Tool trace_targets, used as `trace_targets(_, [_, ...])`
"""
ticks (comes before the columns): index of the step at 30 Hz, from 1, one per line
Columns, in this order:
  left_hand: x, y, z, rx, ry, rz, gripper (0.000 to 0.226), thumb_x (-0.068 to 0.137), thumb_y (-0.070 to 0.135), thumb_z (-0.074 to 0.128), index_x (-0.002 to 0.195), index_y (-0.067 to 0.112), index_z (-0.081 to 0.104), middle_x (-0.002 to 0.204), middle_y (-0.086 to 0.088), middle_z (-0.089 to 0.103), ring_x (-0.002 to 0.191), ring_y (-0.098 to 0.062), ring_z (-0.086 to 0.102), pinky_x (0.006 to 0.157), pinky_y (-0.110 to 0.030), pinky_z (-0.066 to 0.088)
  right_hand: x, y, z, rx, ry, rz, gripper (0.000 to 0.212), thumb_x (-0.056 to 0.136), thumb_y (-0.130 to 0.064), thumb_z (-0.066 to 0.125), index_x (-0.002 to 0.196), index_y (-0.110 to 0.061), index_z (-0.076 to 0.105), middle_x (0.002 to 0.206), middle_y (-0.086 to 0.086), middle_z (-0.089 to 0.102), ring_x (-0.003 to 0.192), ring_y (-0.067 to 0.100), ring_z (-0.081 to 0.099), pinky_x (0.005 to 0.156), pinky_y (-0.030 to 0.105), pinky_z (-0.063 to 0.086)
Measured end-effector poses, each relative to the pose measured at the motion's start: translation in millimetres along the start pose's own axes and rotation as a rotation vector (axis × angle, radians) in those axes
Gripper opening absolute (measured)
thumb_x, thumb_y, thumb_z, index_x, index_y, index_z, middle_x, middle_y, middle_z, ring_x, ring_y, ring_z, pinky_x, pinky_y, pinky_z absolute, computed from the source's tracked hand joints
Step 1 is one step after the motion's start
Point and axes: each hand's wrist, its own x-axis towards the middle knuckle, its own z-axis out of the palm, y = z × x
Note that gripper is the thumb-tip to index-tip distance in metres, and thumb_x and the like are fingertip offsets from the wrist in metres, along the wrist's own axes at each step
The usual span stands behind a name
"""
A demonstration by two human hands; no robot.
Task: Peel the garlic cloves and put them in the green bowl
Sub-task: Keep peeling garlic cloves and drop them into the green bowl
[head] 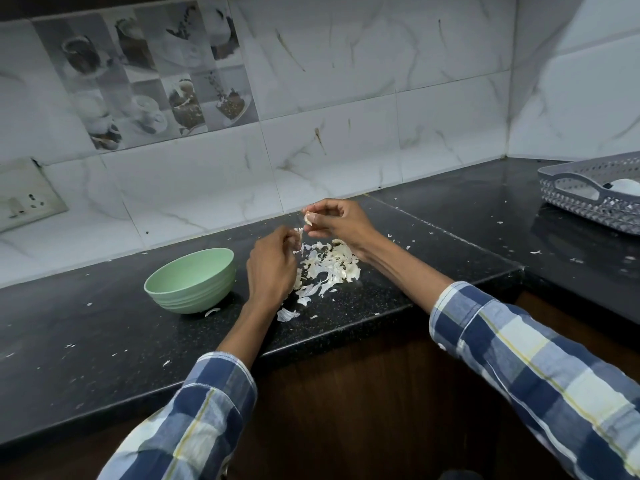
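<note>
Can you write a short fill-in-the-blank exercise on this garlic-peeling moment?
1. The bowl on the counter is ____ in colour.
2. The right hand pinches a ____ in its fingers.
3. The heap of peels lies to the ____ of the bowl in the picture.
4. The left hand pulls at a strip of ____.

Missing words: green; clove; right; peel

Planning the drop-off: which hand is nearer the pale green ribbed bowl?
Left. The left hand is just right of the pale green ribbed bowl; the right hand is farther right, behind.
</note>
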Motion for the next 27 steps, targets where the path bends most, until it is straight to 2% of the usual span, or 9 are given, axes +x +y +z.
trace_targets(2, [0.5, -1.7, 0.0, 0.023, 0.004, 0.023, 0.004, 0.099, 0.030, 0.072, 0.102, 0.032, 0.073, 0.088, 0.018, 0.075, 0.078, 0.000, 0.069, 0.074, -0.039, 0.062, 0.8, 0.1, -0.5, 0.049, -0.002, 0.031, 0.018, 0.090, 0.005, 0.072, 0.109, 0.001, 0.073, 0.111, 0.019, 0.076, 0.092, 0.031, 0.076, 0.080, 0.033, 0.065])
trace_targets(5, [0.2, -3.0, -1.1, 0.037, 0.029, 0.015, 0.014, 0.088, 0.044, 0.083, 0.088, 0.033, 0.074, 0.077, 0.022, 0.070, 0.073, 0.008, 0.064, 0.069, -0.034, 0.061, 2.1, -0.2, -2.3, 0.071, 0.002, 0.043, 0.023, 0.087, 0.008, 0.074, 0.110, 0.003, 0.073, 0.111, 0.016, 0.076, 0.093, 0.026, 0.075, 0.080, 0.028, 0.063])
trace_targets(8, [0.4, 2.6, -1.0, 0.054, 0.073, 0.017, 0.044, 0.091, 0.072, 0.065, 0.081, 0.030, 0.071, 0.075, 0.016, 0.067, 0.070, 0.000, 0.064, 0.066, -0.034, 0.060, 2.5, 0.1, -2.5, 0.049, -0.004, 0.045, 0.033, 0.083, 0.011, 0.076, 0.115, 0.006, 0.071, 0.117, 0.019, 0.074, 0.100, 0.025, 0.074, 0.083, 0.029, 0.062])
trace_targets(10, [0.3, 5.4, -0.3, 0.070, 0.082, 0.016, 0.059, 0.096, 0.079, 0.046, 0.080, 0.027, 0.068, 0.077, 0.012, 0.066, 0.070, -0.008, 0.064, 0.068, -0.039, 0.060, 2.5, 0.0, -2.5, 0.017, -0.009, 0.040, 0.038, 0.079, 0.012, 0.079, 0.116, 0.005, 0.071, 0.116, 0.019, 0.075, 0.103, 0.024, 0.074, 0.084, 0.029, 0.061])
trace_targets(12, [-0.3, 5.1, -0.8, 0.067, 0.087, 0.031, 0.047, 0.101, 0.069, 0.047, 0.084, 0.028, 0.063, 0.079, 0.011, 0.065, 0.072, -0.010, 0.063, 0.069, -0.043, 0.060, 2.0, 0.1, -2.8, -0.001, -0.014, 0.031, 0.038, 0.077, 0.013, 0.081, 0.112, 0.003, 0.073, 0.110, 0.016, 0.076, 0.100, 0.022, 0.074, 0.084, 0.028, 0.061])
trace_targets(15, [0.5, 3.2, -1.4, 0.009, 0.096, 0.058, 0.018, 0.098, 0.047, 0.064, 0.098, 0.034, 0.052, 0.086, 0.016, 0.064, 0.075, -0.002, 0.063, 0.069, -0.040, 0.059, 0.9, 0.1, -2.3, -0.074, 0.000, -0.016, 0.035, 0.074, 0.012, 0.084, 0.106, 0.000, 0.075, 0.105, 0.015, 0.077, 0.094, 0.018, 0.074, 0.081, 0.026, 0.060])
trace_targets(17, [2.0, 4.9, -1.0, -0.080, 0.094, 0.064, 0.020, 0.097, 0.044, 0.065, 0.106, 0.040, 0.048, 0.095, 0.018, 0.064, 0.080, 0.001, 0.064, 0.070, -0.037, 0.059, 0.1, 0.4, -1.4, -0.151, 0.004, -0.067, 0.035, 0.073, 0.009, 0.086, 0.105, 0.001, 0.075, 0.106, 0.017, 0.076, 0.093, 0.017, 0.074, 0.080, 0.026, 0.060])
trace_targets(21, [5.7, 7.9, -3.3, -0.254, 0.097, 0.060, 0.019, 0.101, 0.050, 0.068, 0.104, 0.031, 0.066, 0.093, 0.015, 0.071, 0.084, -0.004, 0.068, 0.073, -0.036, 0.060, -1.8, 0.5, 1.6, -0.245, -0.031, -0.149, 0.035, 0.076, -0.002, 0.090, 0.106, -0.001, 0.073, 0.100, 0.015, 0.077, 0.091, 0.024, 0.076, 0.084, 0.034, 0.064])
trace_targets(27, [5.6, 8.9, -6.5, -0.407, 0.125, -0.015, 0.013, 0.093, 0.033, 0.080, 0.093, 0.021, 0.076, 0.077, 0.006, 0.076, 0.070, -0.013, 0.073, 0.069, -0.048, 0.063, -0.4, -0.9, 4.0, -0.330, -0.056, -0.219, 0.038, 0.071, -0.006, 0.092, 0.104, -0.001, 0.073, 0.099, 0.023, 0.075, 0.085, 0.023, 0.073, 0.086, 0.036, 0.064])
